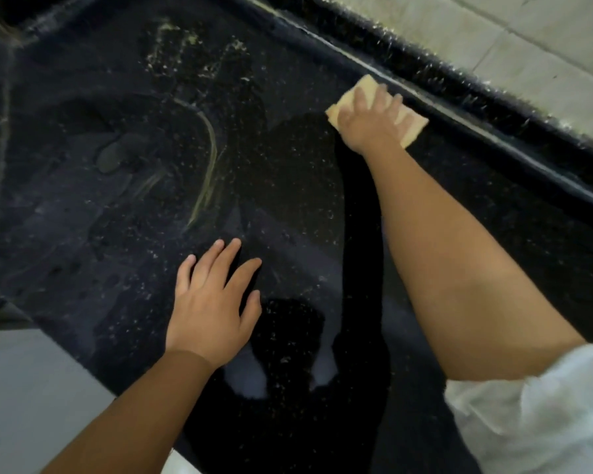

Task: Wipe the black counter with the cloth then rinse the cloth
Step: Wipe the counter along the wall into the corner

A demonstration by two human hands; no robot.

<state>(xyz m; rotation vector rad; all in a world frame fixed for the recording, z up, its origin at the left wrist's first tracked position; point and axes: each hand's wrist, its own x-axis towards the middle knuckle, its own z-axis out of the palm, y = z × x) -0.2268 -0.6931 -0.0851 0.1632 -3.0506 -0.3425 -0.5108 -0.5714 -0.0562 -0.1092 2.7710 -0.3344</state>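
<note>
The black speckled counter (124,254) fills most of the view, wet in patches and marked with yellowish smears at the upper left. A folded tan cloth (412,126) lies flat at the counter's far edge, against the raised black back ledge. My right hand (368,123) presses down on it with spread fingers, arm stretched out from the lower right. My left hand (213,302) rests on the counter near the front, fingers straight and slightly spread, holding nothing.
A raised black ledge (459,107) runs diagonally along the back, with pale wall tiles (528,39) beyond it. Yellowish residue streaks (208,165) curve across the counter's left middle. A light floor (31,388) shows at the lower left, past the counter's front edge.
</note>
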